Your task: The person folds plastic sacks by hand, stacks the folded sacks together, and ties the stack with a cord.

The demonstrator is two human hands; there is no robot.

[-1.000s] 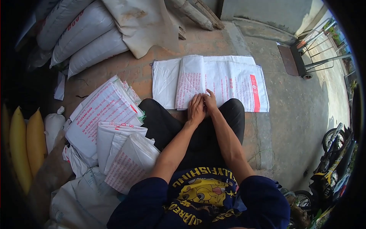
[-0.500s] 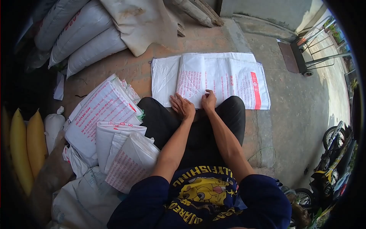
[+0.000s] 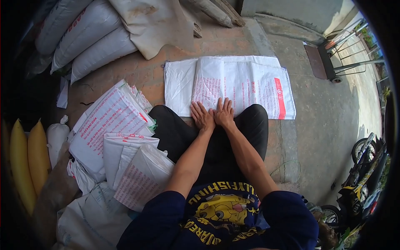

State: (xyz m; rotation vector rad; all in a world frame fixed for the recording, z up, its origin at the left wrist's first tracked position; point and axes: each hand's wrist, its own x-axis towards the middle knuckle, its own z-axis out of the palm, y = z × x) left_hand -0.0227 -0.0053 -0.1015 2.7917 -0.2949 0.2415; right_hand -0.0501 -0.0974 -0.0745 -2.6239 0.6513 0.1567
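Observation:
A white woven sack (image 3: 241,85) with red print and a red band lies flat on the brick floor before my crossed legs, partly folded over at its left. My left hand (image 3: 203,117) rests on its near edge with the fingers spread. Right beside it, my right hand (image 3: 224,113) lies flat on the same edge, fingers stretched out. The two hands almost touch at the thumbs, and neither one holds anything.
Folded printed sacks (image 3: 110,121) are heaped at my left, with another folded sack (image 3: 146,177) by my left arm. Filled white sacks (image 3: 89,35) are stacked at the back left. Yellow tube-shaped objects (image 3: 21,162) stand far left. A hand cart (image 3: 316,61) and motorbikes (image 3: 362,179) are at the right.
My right hand has opened from curled fingers to a flat, spread palm and shifted left toward my left hand. My left hand has moved slightly and its fingers point more forward.

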